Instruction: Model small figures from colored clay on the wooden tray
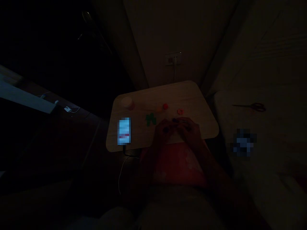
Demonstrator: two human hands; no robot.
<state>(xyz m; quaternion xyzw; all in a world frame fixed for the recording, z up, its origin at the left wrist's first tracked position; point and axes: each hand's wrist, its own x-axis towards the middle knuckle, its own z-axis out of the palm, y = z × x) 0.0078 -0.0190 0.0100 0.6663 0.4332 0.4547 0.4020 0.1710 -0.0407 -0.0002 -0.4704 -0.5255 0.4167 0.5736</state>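
Observation:
My left hand (163,130) and my right hand (189,130) are close together over the near edge of a small wooden table (141,99). Their fingers are curled and pinched around something small and dark, too dim to make out. Just left of my left hand lie green pieces (150,119), grouped together. Beyond the hands sit a round red piece (165,106), a paler orange piece (159,109) beside it, and an orange-red ring-like piece (180,111).
The room is very dark. A lit phone (124,131) with a cable lies at the table's left, below a pale round container (128,103). Scissors (256,107) rest on a light surface at right. A wall socket (173,59) holds a plug behind the table.

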